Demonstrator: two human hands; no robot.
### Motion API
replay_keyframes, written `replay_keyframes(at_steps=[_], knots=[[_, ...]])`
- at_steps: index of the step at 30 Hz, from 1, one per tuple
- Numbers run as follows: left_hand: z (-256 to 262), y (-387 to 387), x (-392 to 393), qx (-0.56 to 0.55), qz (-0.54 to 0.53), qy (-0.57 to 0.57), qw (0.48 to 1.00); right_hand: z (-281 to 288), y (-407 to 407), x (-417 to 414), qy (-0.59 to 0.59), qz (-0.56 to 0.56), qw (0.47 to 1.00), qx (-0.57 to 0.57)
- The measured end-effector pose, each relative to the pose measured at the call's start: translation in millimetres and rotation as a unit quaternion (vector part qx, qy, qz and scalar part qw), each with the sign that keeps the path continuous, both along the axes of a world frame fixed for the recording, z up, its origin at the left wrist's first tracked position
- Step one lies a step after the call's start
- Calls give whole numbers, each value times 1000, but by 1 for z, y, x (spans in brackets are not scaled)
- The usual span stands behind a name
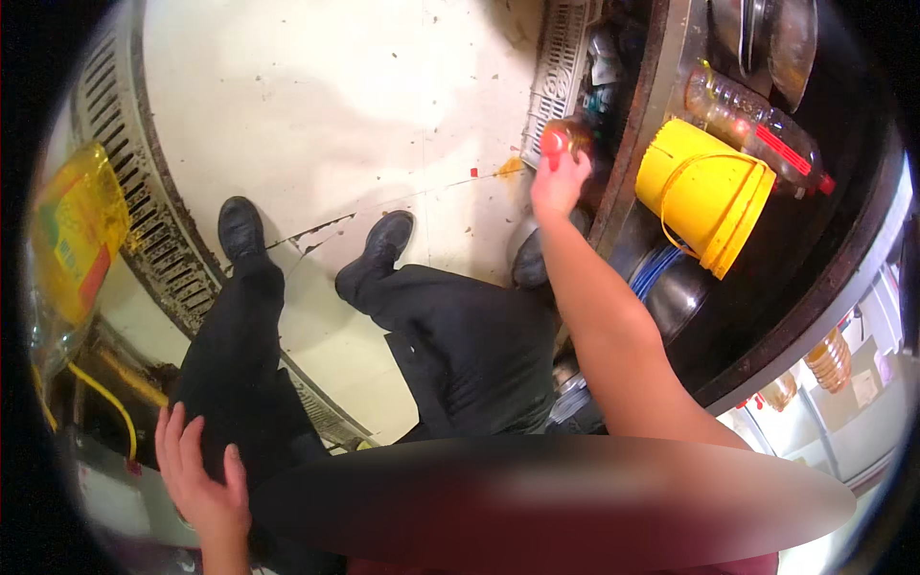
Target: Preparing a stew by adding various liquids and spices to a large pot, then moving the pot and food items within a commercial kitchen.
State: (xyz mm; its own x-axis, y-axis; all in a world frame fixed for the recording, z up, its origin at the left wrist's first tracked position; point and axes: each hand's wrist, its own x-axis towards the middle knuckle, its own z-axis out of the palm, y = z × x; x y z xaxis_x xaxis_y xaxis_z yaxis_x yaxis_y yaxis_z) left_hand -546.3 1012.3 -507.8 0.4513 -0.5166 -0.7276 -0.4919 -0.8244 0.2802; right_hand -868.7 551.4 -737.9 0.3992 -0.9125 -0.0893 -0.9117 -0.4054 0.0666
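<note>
My right hand (560, 183) reaches out low at the right, its fingers closed around a plastic bottle with a red top (566, 139). Part of the bottle hides behind my fingers and the dark shelf side; its contents look amber. Just below that hand sits a dark rounded metal pot (530, 251). My left hand (198, 471) hangs at the lower left with fingers apart and nothing in it. Near it a thin yellow hose or cord (115, 410) curves beside a metal counter (126, 496). A blurred patch covers the bottom centre.
On the dark shelf (762, 302) at right lie a yellow plastic bucket (701, 190), a clear red-capped bottle (762, 133) and metal pans (790, 43). Slotted drain grates (129, 122) border the pale, littered floor (323, 93). A yellow oil jug (79, 237) stands far left.
</note>
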Motion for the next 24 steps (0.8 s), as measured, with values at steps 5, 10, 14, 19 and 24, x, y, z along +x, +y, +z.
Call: replay_keyframes(at_steps=[5,10,14,19,24], knots=[[0,4,12,7,-26,-11,1000,-28,-19,-17,-24,-51,997,-47],[-10,-1,14,28,-27,-5,999,-30,-59,-71,24,-210,977,14],[-20,-2,15,-10,-25,-8,1000,-67,-137,-138,-240,-420,875,-30],[-4,1,15,-22,-4,10,1000,-54,-49,-111,-308,-521,776,177],[7,-9,-7,-15,27,26,999,34,105,-103,-281,-367,794,394]])
